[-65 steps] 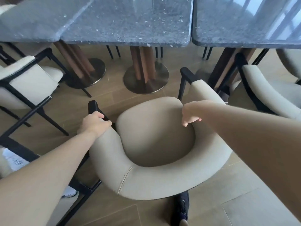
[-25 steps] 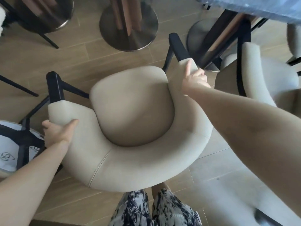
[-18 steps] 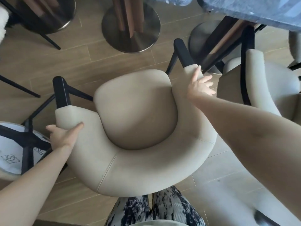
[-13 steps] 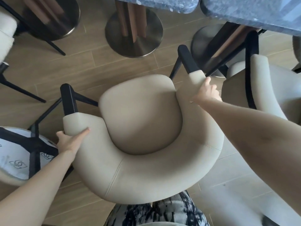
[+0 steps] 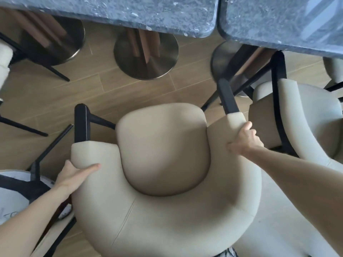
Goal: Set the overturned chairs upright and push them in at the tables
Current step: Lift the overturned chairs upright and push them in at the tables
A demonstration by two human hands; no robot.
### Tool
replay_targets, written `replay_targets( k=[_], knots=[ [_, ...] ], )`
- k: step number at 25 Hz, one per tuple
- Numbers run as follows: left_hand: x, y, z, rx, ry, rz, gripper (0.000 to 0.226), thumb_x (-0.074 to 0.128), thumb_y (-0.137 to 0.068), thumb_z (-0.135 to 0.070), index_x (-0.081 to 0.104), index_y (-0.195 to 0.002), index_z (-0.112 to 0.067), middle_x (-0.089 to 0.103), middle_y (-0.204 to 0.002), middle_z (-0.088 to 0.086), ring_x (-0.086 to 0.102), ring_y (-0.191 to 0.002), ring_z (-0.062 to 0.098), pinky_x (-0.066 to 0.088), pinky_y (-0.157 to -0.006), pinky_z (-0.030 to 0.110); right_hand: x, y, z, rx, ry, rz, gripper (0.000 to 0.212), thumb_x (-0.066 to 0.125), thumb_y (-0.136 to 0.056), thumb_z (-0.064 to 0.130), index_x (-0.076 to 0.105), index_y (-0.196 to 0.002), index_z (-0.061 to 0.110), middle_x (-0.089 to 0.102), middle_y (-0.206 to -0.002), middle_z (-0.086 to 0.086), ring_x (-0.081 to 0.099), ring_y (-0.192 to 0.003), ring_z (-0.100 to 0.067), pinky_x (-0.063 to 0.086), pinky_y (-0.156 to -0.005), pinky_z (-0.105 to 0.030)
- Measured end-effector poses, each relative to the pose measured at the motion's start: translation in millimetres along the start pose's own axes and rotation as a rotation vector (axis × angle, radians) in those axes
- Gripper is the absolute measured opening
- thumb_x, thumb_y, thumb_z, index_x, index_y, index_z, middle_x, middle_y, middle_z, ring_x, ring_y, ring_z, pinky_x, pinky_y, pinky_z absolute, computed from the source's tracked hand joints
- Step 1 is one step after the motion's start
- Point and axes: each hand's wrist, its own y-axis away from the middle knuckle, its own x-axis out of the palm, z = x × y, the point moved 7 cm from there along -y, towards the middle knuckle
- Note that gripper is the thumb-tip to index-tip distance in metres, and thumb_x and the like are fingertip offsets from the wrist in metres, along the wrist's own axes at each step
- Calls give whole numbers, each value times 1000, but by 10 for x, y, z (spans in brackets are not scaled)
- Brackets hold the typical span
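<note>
Beige upholstered curved-back armchair (image 5: 163, 164) is standing upright, left hand (image 5: 74, 175) gripping its left arm, right hand (image 5: 245, 140) clamping its right.

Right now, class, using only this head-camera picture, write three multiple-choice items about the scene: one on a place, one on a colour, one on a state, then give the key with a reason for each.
1. Where does the overturned chair lie?
A. Left of the upright beige chair
B. On the table top
C. Right of the beige chair

2. What colour are the beige chair's bare arm ends?
A. White
B. Black
C. Red

3. How is the beige chair held?
A. By one hand only
B. By neither hand
C. By the left hand and right hand, one on each padded arm

Key: 1 A, its black legs and pale underside show at the lower left. 2 B, both bare ends beyond the padding are black. 3 C, each hand grips a padded armrest.
</note>
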Motion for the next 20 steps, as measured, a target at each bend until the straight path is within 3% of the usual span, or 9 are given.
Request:
replay_targets(
  k=[5, 10, 16, 20],
  knots=[
    [-266, -287, -1121, 173, -146, 3, 93, 84, -45, -67, 57, -122, -23, 67, -117, 4, 64, -105, 30, 52, -95, 48, -163, -16, -220, 121, -125, 33, 82, 83, -66, 33, 28, -121, 7, 52, -119, -17, 58, -107, -39, 49, -80, -43],
    [-405, -563, -1884, 230, -201, 65, 103, 88, -36, -74, 60, -123, -26, 69, -119, 5, 66, -107, 32, 52, -97, 52, -421, -278, -81, 142, -193, 28, 82, 83, -66, 33, 28, -122, 7, 50, -121, -15, 57, -108, -37, 45, -78, -40],
    [-304, -870, -2631, 320, -180, 95, 99, 87, -43, -67, 59, -125, -20, 69, -118, 6, 65, -109, 32, 51, -99, 52, -699, -809, 131, 166, -232, 2, 85, 83, -67, 31, 27, -126, 6, 49, -123, -17, 57, -108, -38, 45, -78, -41],
    [-170, -1099, -3019, 333, -176, 144, 100, 85, -45, -65, 58, -128, -16, 67, -123, 10, 63, -114, 35, 49, -102, 52, -904, -1163, 229, 181, -216, -14, 81, 83, -66, 31, 28, -121, 8, 50, -118, -16, 58, -101, -38, 43, -70, -38]
  ],
)
